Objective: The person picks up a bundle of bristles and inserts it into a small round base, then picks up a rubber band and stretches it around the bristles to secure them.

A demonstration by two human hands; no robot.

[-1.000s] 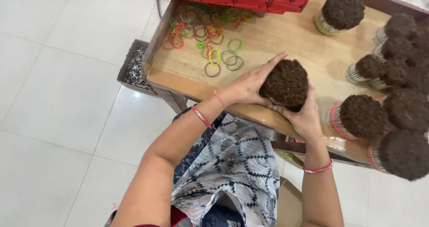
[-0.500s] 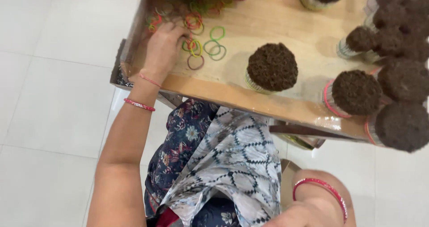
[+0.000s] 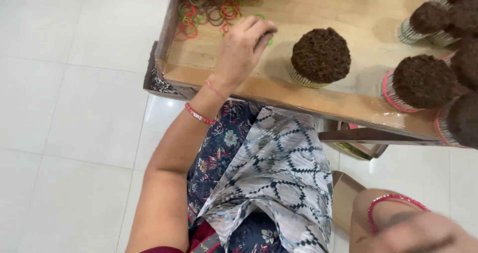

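Left arm extended forward, left hand [image 3: 242, 49] palm down with fingers curled; right forearm drawn back low near the lap, right hand [image 3: 423, 238] blurred, grip unclear

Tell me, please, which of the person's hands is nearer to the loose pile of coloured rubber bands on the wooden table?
Left. The left hand rests beside the coloured rubber bands; the right hand is down off the wooden table, far from them.
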